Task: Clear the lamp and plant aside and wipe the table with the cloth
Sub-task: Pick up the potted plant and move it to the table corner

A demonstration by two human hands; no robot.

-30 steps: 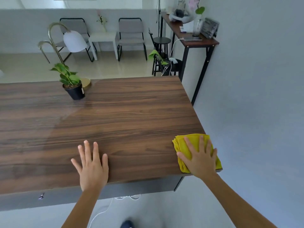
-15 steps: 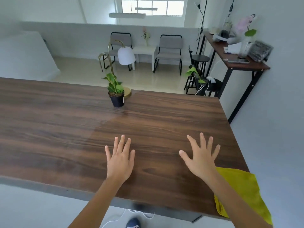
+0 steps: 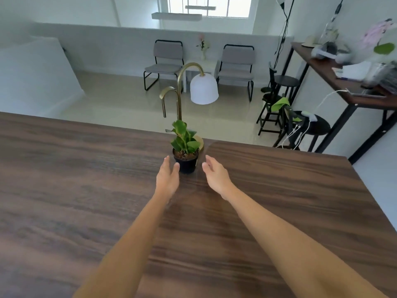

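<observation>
A small green plant in a black pot [image 3: 186, 162] stands near the far edge of the dark wooden table [image 3: 86, 190]. Right behind it is a brass lamp [image 3: 179, 97] with a white dome shade [image 3: 204, 89] and a round brass base. My left hand [image 3: 168, 176] is open just left of the pot, its fingertips close to the pot's side. On the pot's right, a small gap away, my right hand [image 3: 216, 174] is open too. Neither hand holds anything. The yellow cloth is out of view.
The table's right edge runs close to a grey wall. Beyond the far edge lie a tiled floor, two grey chairs [image 3: 165, 61], black stools [image 3: 285, 87] and a cluttered side desk [image 3: 343, 82] at the right.
My right hand left the yellow cloth at the table's near right corner. Both hands reached forward across the table and now flank the plant pot. The view swung left and forward.
</observation>
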